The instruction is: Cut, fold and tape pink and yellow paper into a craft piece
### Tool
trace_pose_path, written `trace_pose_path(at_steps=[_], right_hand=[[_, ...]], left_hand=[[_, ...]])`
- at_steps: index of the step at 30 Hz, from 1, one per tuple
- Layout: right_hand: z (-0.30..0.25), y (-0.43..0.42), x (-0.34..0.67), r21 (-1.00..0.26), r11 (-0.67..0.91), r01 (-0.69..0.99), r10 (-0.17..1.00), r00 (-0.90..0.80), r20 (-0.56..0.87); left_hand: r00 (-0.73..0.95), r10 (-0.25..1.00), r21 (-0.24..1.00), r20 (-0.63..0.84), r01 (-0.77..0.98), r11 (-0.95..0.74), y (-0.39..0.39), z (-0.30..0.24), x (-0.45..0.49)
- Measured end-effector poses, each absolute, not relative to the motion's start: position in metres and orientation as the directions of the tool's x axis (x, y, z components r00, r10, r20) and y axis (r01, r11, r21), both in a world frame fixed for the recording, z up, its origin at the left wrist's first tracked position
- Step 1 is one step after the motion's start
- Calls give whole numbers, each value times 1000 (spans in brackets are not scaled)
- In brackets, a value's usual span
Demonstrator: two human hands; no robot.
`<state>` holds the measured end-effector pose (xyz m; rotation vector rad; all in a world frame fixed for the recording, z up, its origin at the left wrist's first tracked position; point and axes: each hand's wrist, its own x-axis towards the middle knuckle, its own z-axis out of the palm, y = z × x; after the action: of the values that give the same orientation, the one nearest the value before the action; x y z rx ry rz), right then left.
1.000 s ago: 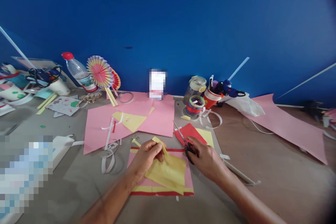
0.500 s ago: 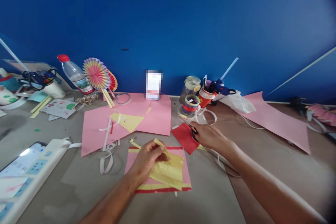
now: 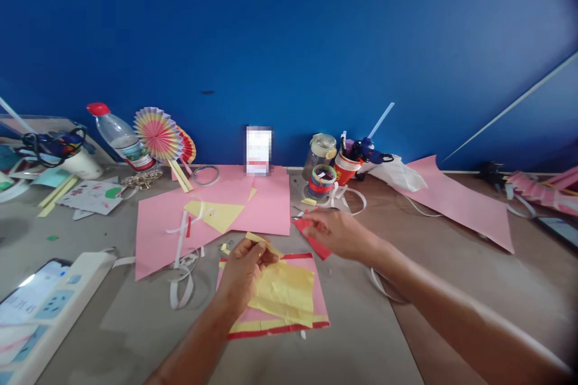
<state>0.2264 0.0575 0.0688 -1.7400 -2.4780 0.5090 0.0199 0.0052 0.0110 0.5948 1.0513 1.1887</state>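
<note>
Just over the pink card (image 3: 318, 296), the left hand (image 3: 244, 263) pinched a yellow strip (image 3: 273, 248); yellow paper (image 3: 284, 290) lay on the card. Beyond the card's far right corner, the right hand (image 3: 339, 233), fingers half-curled, was by red paper (image 3: 316, 243), any grip impossible to tell.

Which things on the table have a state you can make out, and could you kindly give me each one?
Left hand: pinching yellow paper
Yellow paper: creased, over a pink sheet
Pink sheet: partly covered
Right hand: fingers curled over red paper, grip unclear
Red paper: partly hidden
Phone at far left: screen lit
Bottle: capped
Pleated fan: spread open
Jar: lidded
Paper cup: upright, with things inside
</note>
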Motion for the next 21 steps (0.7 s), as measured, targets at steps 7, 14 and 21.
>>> trace_pose_path(at_steps=[7, 14, 21], right_hand=[[34, 2, 169, -916, 96, 390, 977, -214, 11], [25, 8, 197, -999, -47, 24, 999, 10, -47], [27, -2, 236, -1000, 11, -19, 995, 94, 9]], left_hand=[[37, 947, 846, -318, -440, 301, 0, 16, 24], [88, 965, 946, -248, -192, 260, -8, 25, 22], [477, 876, 407, -72, 816, -411, -70, 42, 31]])
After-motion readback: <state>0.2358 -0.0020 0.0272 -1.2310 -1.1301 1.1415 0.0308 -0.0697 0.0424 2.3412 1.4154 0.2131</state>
